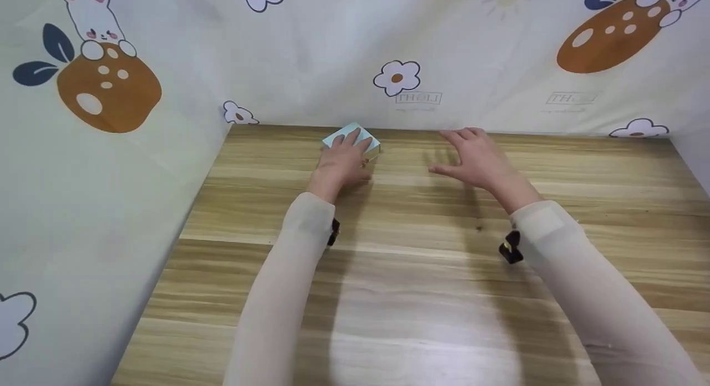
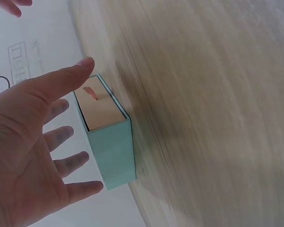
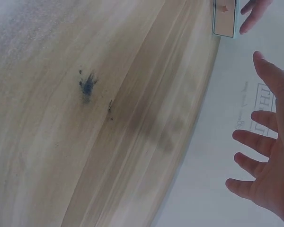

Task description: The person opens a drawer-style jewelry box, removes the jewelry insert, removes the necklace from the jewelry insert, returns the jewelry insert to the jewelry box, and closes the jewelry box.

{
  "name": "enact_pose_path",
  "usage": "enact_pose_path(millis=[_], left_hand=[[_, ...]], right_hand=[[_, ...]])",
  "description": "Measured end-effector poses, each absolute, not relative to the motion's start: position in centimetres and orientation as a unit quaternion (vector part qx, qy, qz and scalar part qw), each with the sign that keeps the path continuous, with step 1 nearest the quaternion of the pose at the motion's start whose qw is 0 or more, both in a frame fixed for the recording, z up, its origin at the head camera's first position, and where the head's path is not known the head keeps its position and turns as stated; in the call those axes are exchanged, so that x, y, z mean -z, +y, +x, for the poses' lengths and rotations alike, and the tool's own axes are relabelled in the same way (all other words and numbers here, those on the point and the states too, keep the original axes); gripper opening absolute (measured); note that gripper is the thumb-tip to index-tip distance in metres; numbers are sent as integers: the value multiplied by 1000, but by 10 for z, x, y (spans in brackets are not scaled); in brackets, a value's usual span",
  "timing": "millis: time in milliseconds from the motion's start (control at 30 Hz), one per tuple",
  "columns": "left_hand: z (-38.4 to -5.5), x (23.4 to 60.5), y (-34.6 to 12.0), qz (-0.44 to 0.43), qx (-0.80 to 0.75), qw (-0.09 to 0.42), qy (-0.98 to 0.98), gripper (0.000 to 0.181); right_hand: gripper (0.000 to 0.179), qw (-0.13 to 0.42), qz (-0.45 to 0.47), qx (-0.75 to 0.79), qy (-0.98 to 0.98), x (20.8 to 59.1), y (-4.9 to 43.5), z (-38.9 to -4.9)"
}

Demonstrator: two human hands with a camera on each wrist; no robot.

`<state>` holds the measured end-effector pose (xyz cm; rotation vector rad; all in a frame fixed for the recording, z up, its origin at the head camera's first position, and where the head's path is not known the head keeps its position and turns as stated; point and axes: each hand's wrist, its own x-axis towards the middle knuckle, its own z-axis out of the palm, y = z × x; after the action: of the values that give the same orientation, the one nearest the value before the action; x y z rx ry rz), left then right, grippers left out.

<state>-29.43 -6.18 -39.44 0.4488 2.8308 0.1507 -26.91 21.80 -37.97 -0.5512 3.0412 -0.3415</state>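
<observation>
A small mint-green box (image 1: 368,136) stands at the back of the wooden table, close to the wall. Its near side is a beige panel (image 2: 102,106) with a small reddish mark, framed by mint edges. My left hand (image 1: 343,161) reaches over the box from the front, fingers spread, thumb by the beige panel; whether the fingertips touch the box I cannot tell. Part of the box is hidden under that hand. To the right of the box, my right hand (image 1: 477,158) hovers above the table with fingers spread, holding nothing.
A pale cloth wall (image 1: 310,70) with printed rabbits, oranges and flowers rises behind the table and along its left side. The wooden tabletop (image 1: 410,297) spreads toward me. A dark mark (image 3: 87,87) shows on its surface.
</observation>
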Motion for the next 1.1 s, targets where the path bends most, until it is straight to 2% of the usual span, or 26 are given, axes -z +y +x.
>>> enact_pose_path(millis=[500,700,867,1100], left_hand=[[-288,397,-63,162,-32,140,976,74],[-280,393,-60,157,-34,122,979,64],[-273,388,-57,164,-39,122,978,72],[-266,375,-53,167,-26,167,971,78]], right_hand=[[84,21,-175,116,978,389,217,-265],[87,28,-168,119,978,393,215,-264],[88,38,-162,125,978,395,216,-262],[87,32,-165,132,977,400,218,-260]])
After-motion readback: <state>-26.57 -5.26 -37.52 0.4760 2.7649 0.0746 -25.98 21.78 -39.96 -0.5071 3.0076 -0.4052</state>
